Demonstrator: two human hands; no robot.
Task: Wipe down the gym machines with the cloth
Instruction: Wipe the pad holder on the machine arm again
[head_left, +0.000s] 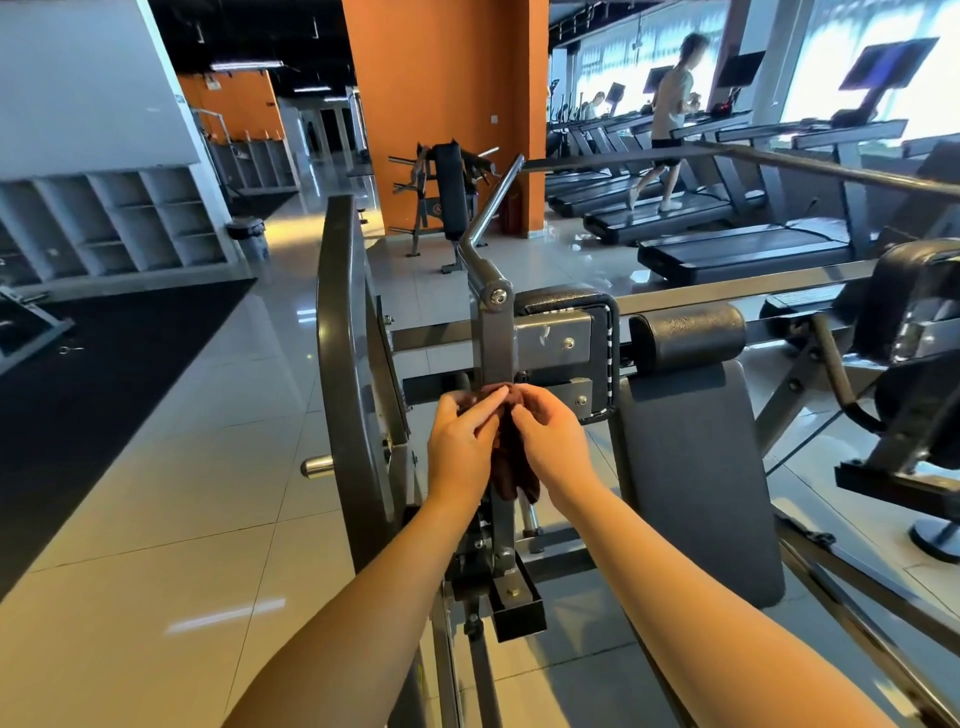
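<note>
A dark brown cloth (511, 462) hangs between both my hands in front of a grey gym machine (498, 343). My left hand (462, 441) grips the cloth's upper left part, fingers lying over it. My right hand (553, 441) pinches its upper right edge with curled fingers. The cloth's top touches the machine's upright grey arm just below its pivot bolt (497, 295); the lower part dangles between my wrists. A chrome handle (493, 208) rises from the pivot.
A curved grey frame (337, 364) stands left, black pads (685, 332) and a seat back (696, 478) right. Treadmills (737, 249) line the windows, one with a person (670, 119) running. An orange pillar (447, 104), shelving (130, 218), tiled floor (197, 467), black mat (78, 395).
</note>
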